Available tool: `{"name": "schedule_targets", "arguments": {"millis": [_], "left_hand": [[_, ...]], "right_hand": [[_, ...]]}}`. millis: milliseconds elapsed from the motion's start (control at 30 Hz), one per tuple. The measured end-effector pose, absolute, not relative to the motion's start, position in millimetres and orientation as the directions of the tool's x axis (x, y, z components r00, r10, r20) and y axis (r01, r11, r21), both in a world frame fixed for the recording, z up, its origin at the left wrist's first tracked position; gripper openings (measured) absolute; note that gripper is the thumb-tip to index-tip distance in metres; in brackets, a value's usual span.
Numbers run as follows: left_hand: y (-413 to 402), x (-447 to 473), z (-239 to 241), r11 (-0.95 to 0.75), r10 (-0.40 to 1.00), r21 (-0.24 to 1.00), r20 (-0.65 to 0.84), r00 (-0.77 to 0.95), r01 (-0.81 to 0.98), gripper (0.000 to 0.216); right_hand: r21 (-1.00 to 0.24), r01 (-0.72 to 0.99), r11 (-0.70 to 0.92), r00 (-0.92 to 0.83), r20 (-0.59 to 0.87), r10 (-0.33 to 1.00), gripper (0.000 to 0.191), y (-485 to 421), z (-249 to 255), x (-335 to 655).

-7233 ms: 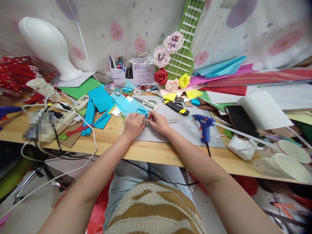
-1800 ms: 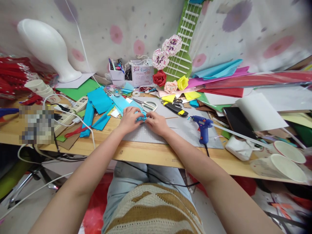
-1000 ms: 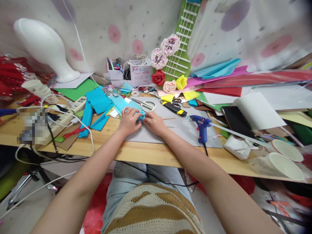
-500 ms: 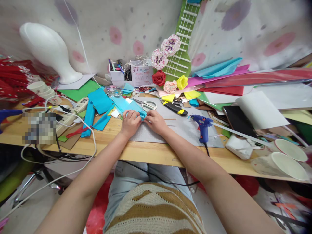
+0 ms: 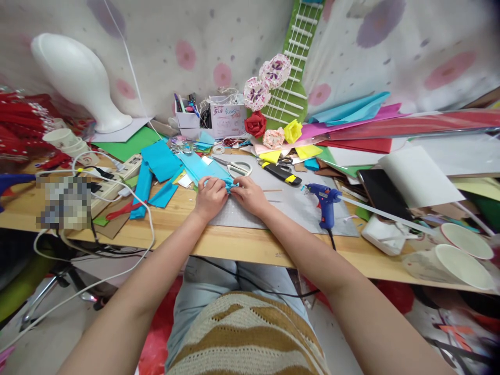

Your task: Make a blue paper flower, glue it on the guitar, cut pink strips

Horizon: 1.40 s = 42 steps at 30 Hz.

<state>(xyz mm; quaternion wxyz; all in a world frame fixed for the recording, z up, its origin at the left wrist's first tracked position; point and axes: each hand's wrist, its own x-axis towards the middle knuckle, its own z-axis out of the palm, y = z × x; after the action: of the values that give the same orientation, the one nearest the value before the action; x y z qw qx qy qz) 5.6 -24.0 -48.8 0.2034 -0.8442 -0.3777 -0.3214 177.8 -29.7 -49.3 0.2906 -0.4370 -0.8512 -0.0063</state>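
Observation:
My left hand [image 5: 211, 199] and my right hand [image 5: 249, 195] meet over the front of the grey cutting mat [image 5: 273, 217]. Both are closed, fingers curled and pinching a gathered piece of blue crepe paper [image 5: 230, 184] between them. Most of that piece is hidden by my fingers. A thin brown stick [image 5: 274, 190] pokes out to the right of my right hand; I cannot tell whether the hand holds it. Just behind my hands lie a flat blue strip [image 5: 201, 167] and a pair of scissors [image 5: 240, 169] with pale handles.
A blue glue gun [image 5: 325, 200] stands to the right, its cord running off the table's front. A black-and-yellow utility knife [image 5: 282, 174] lies behind the mat. More blue paper [image 5: 161, 159], a power strip [image 5: 105, 192] and white cables are on the left; paper cups [image 5: 463, 265] sit at right.
My fingers have shifted slightly on the blue crepe paper, and its gathered part looks a little different between them. Everything else stays in place.

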Motion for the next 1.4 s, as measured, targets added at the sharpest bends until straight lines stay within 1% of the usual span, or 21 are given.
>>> {"name": "schedule_targets", "arguments": {"millis": [200,333,533,767,900,1000,1100,1167,1233,1267,1300,1333,1367,1400], "left_hand": [[-23.3,6.8,-49.0,-0.661,0.500,-0.092,0.685,0.529,0.745,0.020],[-23.0,7.3,-49.9,-0.664,0.496,-0.103,0.680,0.540,0.740,0.020],[-25.7,7.3,-47.8,-0.619,0.531,-0.049,0.709,0.463,0.784,0.012],[-28.2,9.4,-47.2,-0.615,0.514,-0.073,0.718,0.469,0.785,0.014],[-27.9,10.3,-48.8,-0.621,0.527,-0.039,0.719,0.453,0.783,0.016],[-26.5,9.9,-48.0,-0.598,0.575,0.021,0.708,0.411,0.801,0.016],[-28.3,9.7,-43.2,-0.545,0.648,0.110,0.685,0.334,0.831,0.017],[-34.2,11.9,-38.8,-0.517,0.699,0.212,0.663,0.266,0.829,0.018],[-43.7,17.4,-35.1,-0.480,0.774,0.395,0.611,0.166,0.783,0.017],[-48.7,21.4,-33.8,-0.430,0.827,0.529,0.555,0.086,0.732,0.016],[-53.1,26.1,-32.6,-0.358,0.889,0.672,0.458,0.017,0.648,0.015],[-56.4,31.0,-31.3,-0.262,0.949,0.805,0.314,-0.009,0.532,0.016],[-58.2,35.9,-29.7,-0.125,0.990,0.912,0.140,-0.010,0.391,0.017],[-58.4,40.4,-27.5,0.051,0.999,0.976,-0.050,-0.011,0.212,0.017]], "right_hand": [[-0.220,0.784,0.580,-0.427,0.486,0.762,0.013,-31.1,-48.4,176.8],[-0.212,0.795,0.568,-0.414,0.494,0.764,0.013,-31.2,-48.7,175.8],[-0.213,0.790,0.575,-0.413,0.508,0.756,0.015,-31.3,-47.3,175.5],[-0.215,0.783,0.584,-0.419,0.512,0.750,0.017,-30.5,-47.1,177.1],[-0.212,0.777,0.592,-0.425,0.516,0.744,0.015,-29.2,-48.9,177.9],[-0.228,0.773,0.592,-0.421,0.514,0.748,0.014,-29.5,-51.1,177.4],[-0.246,0.786,0.567,-0.384,0.525,0.760,0.014,-30.9,-53.1,176.2],[-0.253,0.802,0.540,-0.334,0.560,0.758,0.015,-31.0,-54.0,175.9],[-0.260,0.822,0.506,-0.267,0.610,0.746,0.016,-29.7,-54.7,176.6],[-0.263,0.831,0.490,-0.233,0.635,0.736,0.017,-28.6,-54.9,177.3],[-0.264,0.838,0.478,-0.206,0.657,0.725,0.017,-27.6,-55.1,177.9],[-0.261,0.842,0.472,-0.190,0.676,0.712,0.017,-26.7,-55.2,178.5],[-0.254,0.844,0.473,-0.183,0.692,0.698,0.017,-26.3,-55.2,179.0],[-0.243,0.844,0.477,-0.184,0.705,0.685,0.017,-26.2,-55.0,179.2]]}}
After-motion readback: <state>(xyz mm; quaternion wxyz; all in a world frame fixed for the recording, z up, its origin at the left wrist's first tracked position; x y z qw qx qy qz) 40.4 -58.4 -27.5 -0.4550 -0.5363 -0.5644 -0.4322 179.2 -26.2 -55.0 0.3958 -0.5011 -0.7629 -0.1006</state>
